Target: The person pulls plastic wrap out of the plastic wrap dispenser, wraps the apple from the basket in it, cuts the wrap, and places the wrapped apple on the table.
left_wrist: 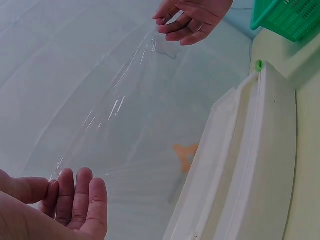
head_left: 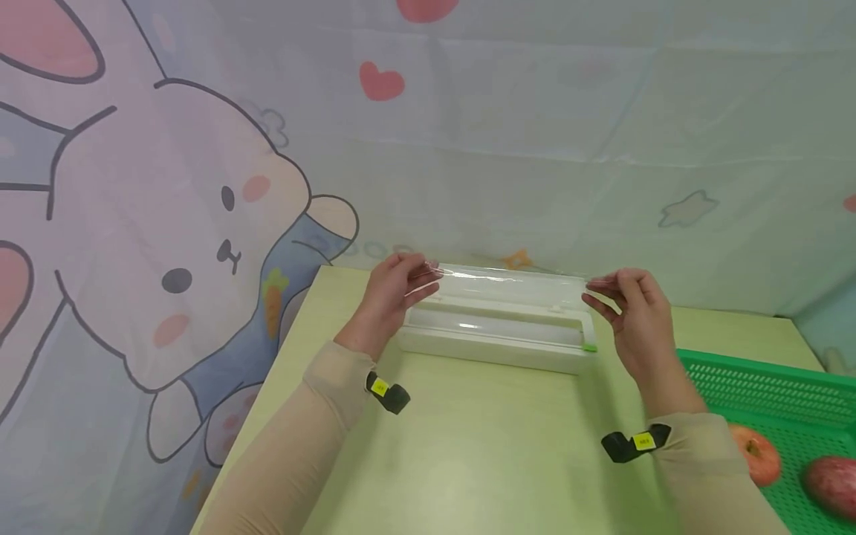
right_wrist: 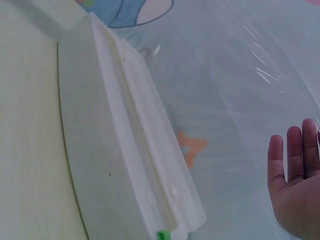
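- A sheet of clear cling film (left_wrist: 117, 107) spans the gap between the 2 hands, above and behind the white cling-film dispenser (head_left: 491, 354); it is held by 2 corners, apparently so its top edge stays stretched and does not fold onto itself.
- The dispenser sits lengthwise on the pale table (head_left: 481, 453), its long slot running across between the hands, which probably lets the film rise evenly along its width.
- Its lid (right_wrist: 162, 150) stands tipped back, leaving the slot uncovered; the green end piece (head_left: 589, 347) is at the right end.
- Whether the film's lower edge joins a roll inside is hard to tell, since clear film against white plastic shows poorly.
- The left hand (head_left: 396, 288) pinches 1 corner between thumb and index finger, the other 3 fingers loosely extended.
- The right hand (head_left: 640, 312) pinches the opposite corner with thumb and fingertips, its remaining fingers apart from the film.
- The green basket (head_left: 769, 371) stands beside the right forearm, holding an apple (head_left: 757, 455).
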`<state>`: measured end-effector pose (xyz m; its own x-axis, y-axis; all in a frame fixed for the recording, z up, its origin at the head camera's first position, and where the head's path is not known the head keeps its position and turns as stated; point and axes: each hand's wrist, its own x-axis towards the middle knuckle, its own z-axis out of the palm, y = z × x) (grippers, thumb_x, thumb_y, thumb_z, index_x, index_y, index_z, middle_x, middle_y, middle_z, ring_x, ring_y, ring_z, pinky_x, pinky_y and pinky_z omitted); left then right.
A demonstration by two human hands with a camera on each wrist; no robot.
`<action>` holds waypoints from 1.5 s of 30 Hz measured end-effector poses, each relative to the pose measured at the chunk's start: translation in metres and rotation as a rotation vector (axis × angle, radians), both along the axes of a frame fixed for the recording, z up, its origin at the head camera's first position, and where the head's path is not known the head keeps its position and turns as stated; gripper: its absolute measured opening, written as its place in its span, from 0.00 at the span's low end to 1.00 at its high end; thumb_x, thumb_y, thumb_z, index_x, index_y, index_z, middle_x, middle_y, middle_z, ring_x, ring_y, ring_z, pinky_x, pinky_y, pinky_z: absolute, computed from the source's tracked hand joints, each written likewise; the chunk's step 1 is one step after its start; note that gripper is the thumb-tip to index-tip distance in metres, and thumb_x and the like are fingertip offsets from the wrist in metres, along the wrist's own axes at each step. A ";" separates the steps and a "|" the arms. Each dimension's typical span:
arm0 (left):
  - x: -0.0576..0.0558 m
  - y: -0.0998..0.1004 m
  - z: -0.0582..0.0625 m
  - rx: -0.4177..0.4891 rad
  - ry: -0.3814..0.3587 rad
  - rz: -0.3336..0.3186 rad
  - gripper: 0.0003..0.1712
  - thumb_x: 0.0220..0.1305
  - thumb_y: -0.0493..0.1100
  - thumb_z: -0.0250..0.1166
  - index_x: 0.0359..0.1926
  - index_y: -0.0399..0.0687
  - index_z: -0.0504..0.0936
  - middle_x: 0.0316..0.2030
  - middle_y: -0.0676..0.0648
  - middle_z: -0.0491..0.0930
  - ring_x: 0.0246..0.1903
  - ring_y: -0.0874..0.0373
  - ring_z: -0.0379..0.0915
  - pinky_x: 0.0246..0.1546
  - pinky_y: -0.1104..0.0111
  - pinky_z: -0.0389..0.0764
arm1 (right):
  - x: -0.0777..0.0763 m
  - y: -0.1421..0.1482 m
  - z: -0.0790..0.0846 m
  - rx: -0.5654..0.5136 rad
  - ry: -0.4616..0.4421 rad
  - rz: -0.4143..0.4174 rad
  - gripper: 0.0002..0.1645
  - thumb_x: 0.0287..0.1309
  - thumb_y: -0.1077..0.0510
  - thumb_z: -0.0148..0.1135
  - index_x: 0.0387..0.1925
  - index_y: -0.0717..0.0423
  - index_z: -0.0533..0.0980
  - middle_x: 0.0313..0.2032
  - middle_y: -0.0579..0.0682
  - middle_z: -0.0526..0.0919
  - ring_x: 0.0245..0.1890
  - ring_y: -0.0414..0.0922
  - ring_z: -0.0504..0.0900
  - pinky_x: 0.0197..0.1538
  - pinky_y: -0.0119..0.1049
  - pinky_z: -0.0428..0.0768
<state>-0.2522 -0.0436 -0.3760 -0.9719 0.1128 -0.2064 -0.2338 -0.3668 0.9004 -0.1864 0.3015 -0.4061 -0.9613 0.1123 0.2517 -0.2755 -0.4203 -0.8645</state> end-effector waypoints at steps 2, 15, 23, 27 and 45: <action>0.001 -0.001 0.003 -0.005 0.012 -0.008 0.04 0.81 0.38 0.59 0.44 0.45 0.78 0.45 0.43 0.86 0.49 0.50 0.87 0.59 0.59 0.86 | 0.001 0.000 0.004 -0.004 0.012 0.000 0.10 0.82 0.57 0.53 0.50 0.62 0.72 0.47 0.53 0.83 0.49 0.46 0.86 0.58 0.39 0.87; 0.009 -0.011 0.026 -0.007 0.084 -0.038 0.03 0.81 0.39 0.60 0.48 0.45 0.78 0.47 0.43 0.87 0.48 0.53 0.86 0.59 0.60 0.86 | 0.012 -0.004 0.032 0.105 0.091 -0.037 0.10 0.82 0.56 0.53 0.49 0.61 0.71 0.47 0.52 0.80 0.52 0.44 0.84 0.59 0.36 0.86; 0.013 -0.017 0.043 -0.008 0.119 -0.054 0.03 0.81 0.39 0.60 0.47 0.45 0.78 0.47 0.44 0.87 0.50 0.52 0.86 0.59 0.62 0.86 | 0.015 -0.006 0.050 0.144 0.129 -0.057 0.10 0.81 0.56 0.54 0.48 0.61 0.73 0.47 0.52 0.81 0.53 0.44 0.84 0.60 0.36 0.85; 0.015 -0.019 0.051 -0.011 0.145 -0.060 0.03 0.81 0.39 0.60 0.47 0.45 0.78 0.46 0.44 0.87 0.49 0.53 0.86 0.59 0.61 0.85 | 0.017 -0.007 0.059 0.169 0.148 -0.066 0.10 0.81 0.56 0.55 0.48 0.61 0.73 0.48 0.52 0.82 0.53 0.45 0.84 0.60 0.36 0.85; 0.020 -0.026 0.077 -0.001 0.210 -0.066 0.03 0.82 0.38 0.59 0.47 0.45 0.79 0.45 0.47 0.88 0.49 0.52 0.87 0.61 0.61 0.84 | 0.017 -0.010 0.091 0.153 0.226 -0.060 0.12 0.80 0.57 0.57 0.47 0.65 0.73 0.48 0.55 0.82 0.55 0.49 0.84 0.61 0.38 0.85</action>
